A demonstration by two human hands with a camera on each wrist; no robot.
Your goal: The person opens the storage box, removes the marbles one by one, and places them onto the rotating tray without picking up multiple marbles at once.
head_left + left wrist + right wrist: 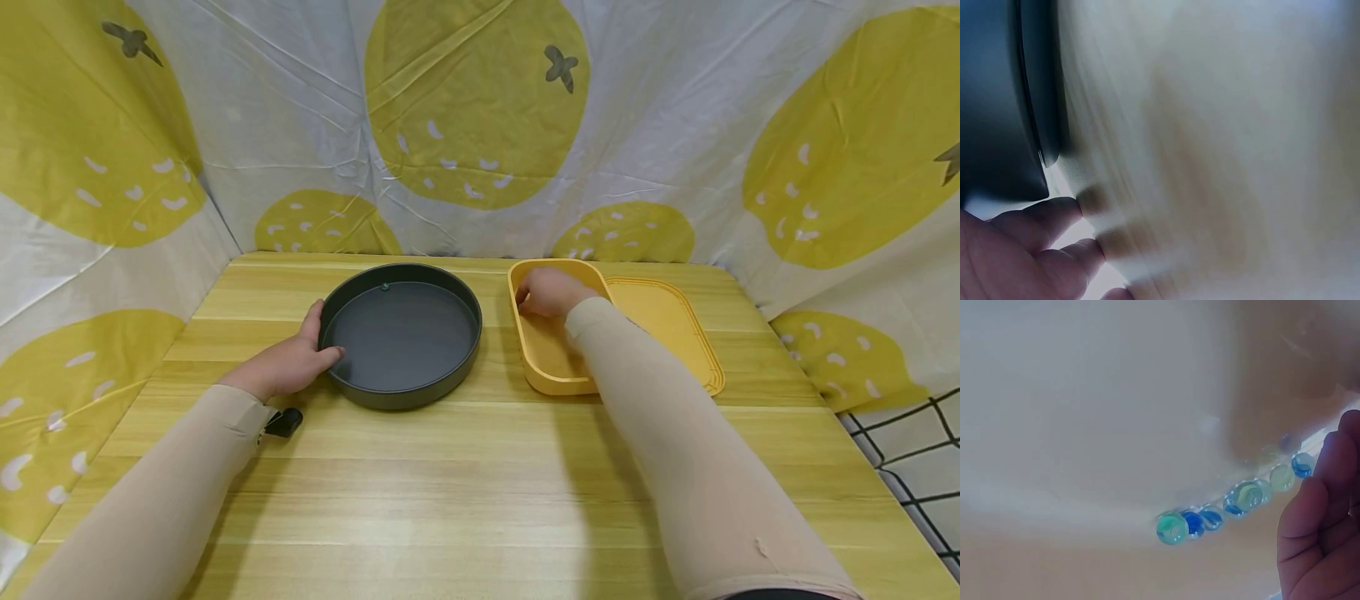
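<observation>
A dark grey round pan [405,333] with a low wall stands left of the middle of the table. My left hand [292,362] holds its left rim, thumb over the edge and fingers along the outside. One small greenish marble [386,287] lies in the pan at the far side. To the right is a yellow rectangular box [555,385]; my right hand [555,292] reaches down into its far part. In the right wrist view, several blue and green glass marbles [1172,527] line up along the box's wall, close to my fingers [1302,512]. Nothing shows between those fingers.
A flat yellow lid [667,321] lies on the table right against the box, partly behind my right forearm. The wooden table [420,483] meets a fruit-patterned curtain [480,108] at the back. Black wire grid [915,458] stands off the right edge.
</observation>
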